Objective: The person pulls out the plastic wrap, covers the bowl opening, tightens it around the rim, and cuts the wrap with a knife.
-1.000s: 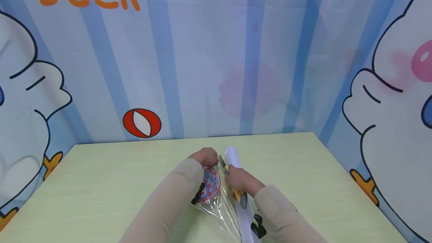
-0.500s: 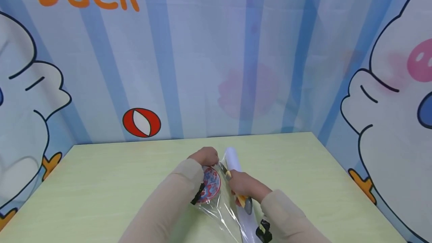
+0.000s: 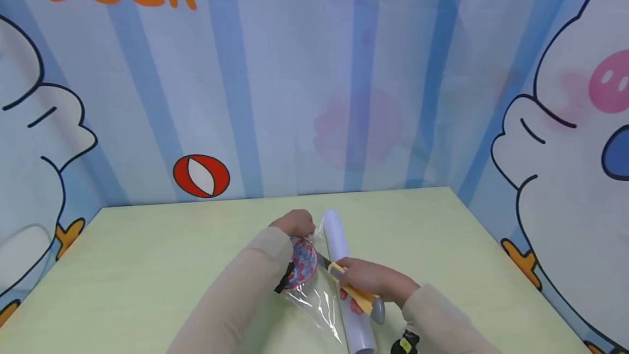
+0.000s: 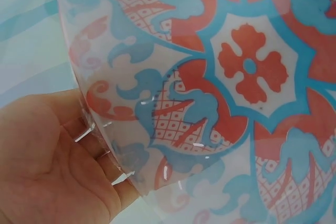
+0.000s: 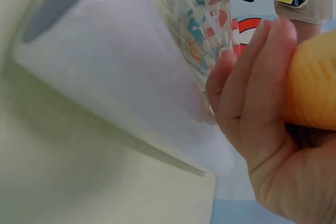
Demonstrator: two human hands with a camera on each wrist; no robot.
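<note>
My right hand (image 3: pixel 371 280) grips a yellow and grey utility knife (image 3: pixel 361 296), its blade (image 3: pixel 322 260) pointing toward a round red, blue and white patterned piece (image 3: pixel 303 261). In the right wrist view the curled fingers surround the knife's handle (image 5: pixel 315 82). Clear plastic wrap (image 3: pixel 321 302) covers the patterned piece and trails toward me. My left hand (image 3: pixel 297 223) holds the wrap at the far end; in the left wrist view its fingers curl behind the plastic's edge, partly hidden. A white roll (image 3: pixel 336 239) lies right beside the wrap, beneath the knife and right hand.
The pale yellow-green table (image 3: pixel 172 266) reaches back to a blue striped curtain (image 3: pixel 295 70) with printed cartoon figures. Black straps show at both wrists, the right one with a yellow label (image 3: pixel 405 345).
My right hand has drawn the knife toward me and to the right, so the blade now sits beside the patterned piece. My left hand keeps its hold. The head view shifts slightly.
</note>
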